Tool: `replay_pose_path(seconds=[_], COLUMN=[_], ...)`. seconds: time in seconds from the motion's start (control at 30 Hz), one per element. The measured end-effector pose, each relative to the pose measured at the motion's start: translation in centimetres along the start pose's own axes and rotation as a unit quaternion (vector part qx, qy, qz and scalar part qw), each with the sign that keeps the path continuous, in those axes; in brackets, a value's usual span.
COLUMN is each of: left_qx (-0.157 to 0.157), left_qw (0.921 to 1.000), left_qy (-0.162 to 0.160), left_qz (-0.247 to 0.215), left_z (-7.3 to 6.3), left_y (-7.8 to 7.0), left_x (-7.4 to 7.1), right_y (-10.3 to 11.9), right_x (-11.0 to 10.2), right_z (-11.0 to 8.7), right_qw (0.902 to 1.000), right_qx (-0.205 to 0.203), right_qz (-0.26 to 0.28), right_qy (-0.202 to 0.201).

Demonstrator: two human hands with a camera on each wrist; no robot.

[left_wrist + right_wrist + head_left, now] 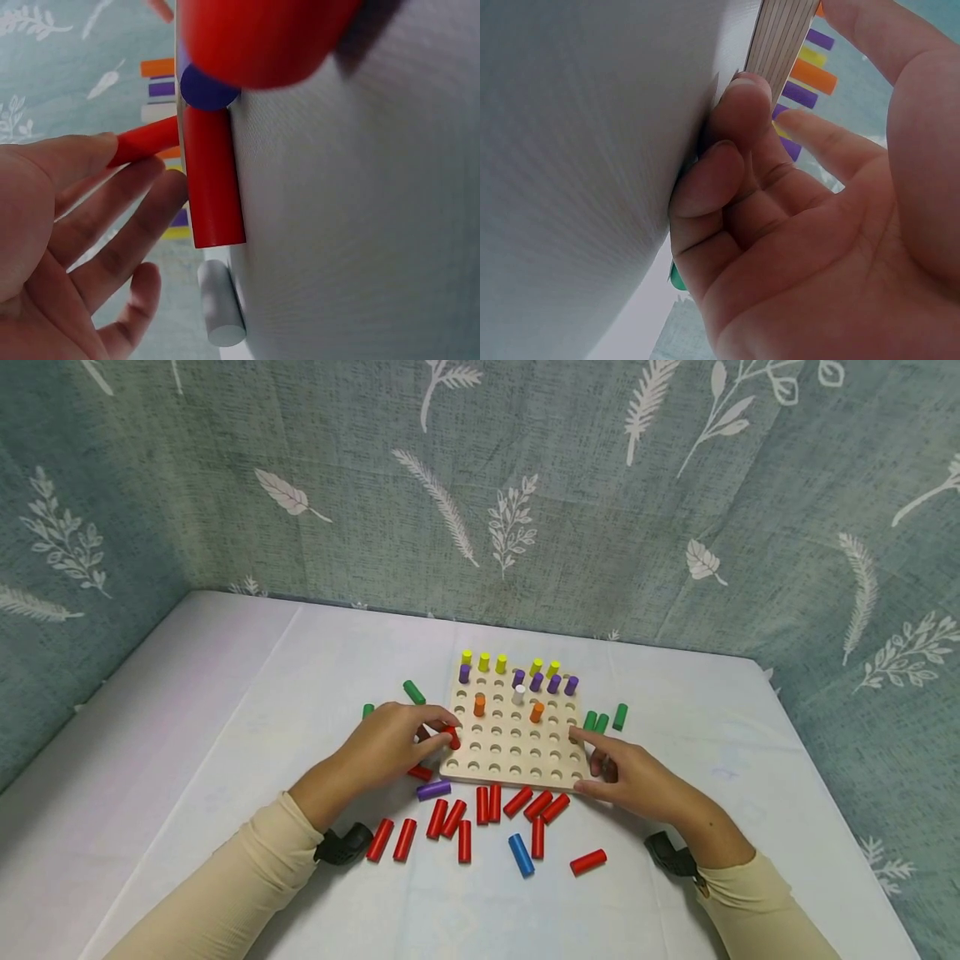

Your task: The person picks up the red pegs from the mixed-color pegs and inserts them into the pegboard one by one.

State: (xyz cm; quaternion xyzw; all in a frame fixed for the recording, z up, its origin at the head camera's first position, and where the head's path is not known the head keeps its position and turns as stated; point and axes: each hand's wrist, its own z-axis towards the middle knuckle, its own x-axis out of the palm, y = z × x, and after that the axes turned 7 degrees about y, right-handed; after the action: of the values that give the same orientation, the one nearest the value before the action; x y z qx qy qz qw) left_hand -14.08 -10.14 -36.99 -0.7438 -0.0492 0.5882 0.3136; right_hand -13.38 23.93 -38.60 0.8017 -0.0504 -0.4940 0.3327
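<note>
My left hand (386, 739) pinches a red peg (453, 738) between thumb and fingers at the left edge of a wooden pegboard (504, 758). The peg leans, its lower end right at the board's holes. In the left wrist view the red peg (146, 140) juts from the fingertips. My right hand (637, 777) rests against the board's right side, index finger over the edge and thumb at the near corner; its other fingers are bent beside the board. Yellow pegs (483, 662), purple pegs (536, 683), orange pegs (480, 706) and a white peg (519, 694) stand in the board.
Several loose red pegs (464, 842) lie in front of the board, with a blue peg (521, 855) and a purple peg (433, 790) among them. Green pegs (620, 717) lie to the right, another green peg (414, 692) to the left. Behind the table hangs a leaf-patterned cloth (570, 510).
</note>
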Motion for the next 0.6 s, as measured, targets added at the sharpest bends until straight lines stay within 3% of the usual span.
replay_pose_path(seconds=[0.6], left_qx=[0.012], left_qw=[0.9999], left_qy=[0.010], left_qz=[0.001], left_z=[0.03], left_y=[0.21], left_x=[-0.08], right_y=[0.16], right_x=[-0.09], right_z=[0.21], right_qw=[0.9998], right_qx=[0.016], right_qz=[-0.006], right_qy=[0.002])
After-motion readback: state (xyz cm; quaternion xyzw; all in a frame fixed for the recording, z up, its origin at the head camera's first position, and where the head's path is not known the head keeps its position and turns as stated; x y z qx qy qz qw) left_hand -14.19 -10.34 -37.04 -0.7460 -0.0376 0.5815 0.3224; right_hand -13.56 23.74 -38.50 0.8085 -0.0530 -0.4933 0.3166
